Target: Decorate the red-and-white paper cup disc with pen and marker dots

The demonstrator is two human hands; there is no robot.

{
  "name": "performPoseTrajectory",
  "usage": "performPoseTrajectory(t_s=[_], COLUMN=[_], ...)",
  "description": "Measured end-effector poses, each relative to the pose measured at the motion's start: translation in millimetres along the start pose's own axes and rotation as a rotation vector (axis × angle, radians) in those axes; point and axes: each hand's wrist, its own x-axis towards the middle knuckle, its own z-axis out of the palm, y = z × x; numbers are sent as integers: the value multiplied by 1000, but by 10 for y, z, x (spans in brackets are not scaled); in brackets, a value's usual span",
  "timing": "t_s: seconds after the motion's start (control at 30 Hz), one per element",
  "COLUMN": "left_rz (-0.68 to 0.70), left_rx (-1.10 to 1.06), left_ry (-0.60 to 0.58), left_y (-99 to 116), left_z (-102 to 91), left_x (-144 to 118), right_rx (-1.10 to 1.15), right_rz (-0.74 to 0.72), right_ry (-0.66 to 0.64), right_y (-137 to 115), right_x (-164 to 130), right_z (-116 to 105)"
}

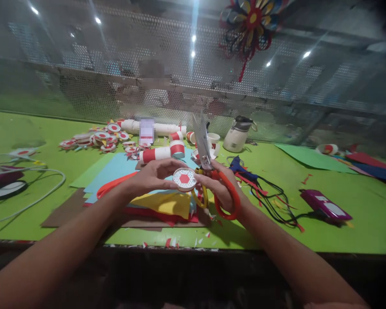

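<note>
My left hand (151, 175) grips the edge of a round white disc (184, 179), which looks like a paper cup bottom with a blue dotted pattern and a red hexagon in its middle. My right hand (221, 189) is closed around orange-handled scissors (202, 139), their blades pointing up and slightly apart. A yellow handle loop (200, 198) hangs under that hand; whether it is a second pair I cannot tell. My right fingertips also touch the disc's right edge. Below both hands lie yellow paper (167, 205) and blue sheets (99, 174).
A pile of similar red and white discs (102, 136) sits at the back left. Beyond the hands are paper cups (177, 149) and a cream jug (237, 135). A purple device (324, 205) with black cords lies right. Paper scraps (169, 243) line the green table's (260, 234) front edge.
</note>
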Motion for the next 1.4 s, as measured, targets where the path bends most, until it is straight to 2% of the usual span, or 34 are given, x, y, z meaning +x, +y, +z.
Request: performPoseTrajectory(t_s=[0.1, 0.23, 0.43, 0.5, 0.57, 0.7, 0.83, 0.9, 0.97, 1.0, 1.07, 1.17, 1.3, 1.4], left_rz=[-15, 14, 235, 250, 202, 49, 59, 88, 73, 65, 73, 111, 137, 125], left_rx=[29, 142, 537, 608, 543, 135, -130, -190, -223, -237, -257, -264, -285, -303], left_ry=[-13, 31, 104, 146, 172, 209, 286, 350, 388, 398, 430, 495, 579, 580], left_y=[12, -6, -83, -104, -121, -111, -22, 35, 87, 109, 141, 165, 175, 175], left_z=[3, 41, 144, 170, 173, 91, -58, -128, -181, -200, -223, -234, -225, -205], left_x=[-13, -27, -21, -23, -27, -22, -12, -19, -32, -39, -48, -49, -49, -50], right_rx=[108, 283, 303, 280, 261, 244, 55, -163, -391, -477, -615, -746, -833, -827], right_rz=[38, 151, 188, 169, 162, 182, 139, 71, -28, -108, -170, -176, -245, -281], right_ry=[-11, 87, 139, 155, 166, 183, 86, -44, -102, -90, -161, -220, -180, -183], right_y=[50, 79, 105, 105, 95, 40, -48, -63, -39, -15, 42, 105, 108, 90], right_x=[12, 42, 69, 66, 60, 30, -39, -79, -111, -122, -130, -121, -102, -113], right_z=[-2, 2, 0, 8, 21, 11, -112, -197, -273, -303, -346, -377, -375, -330])
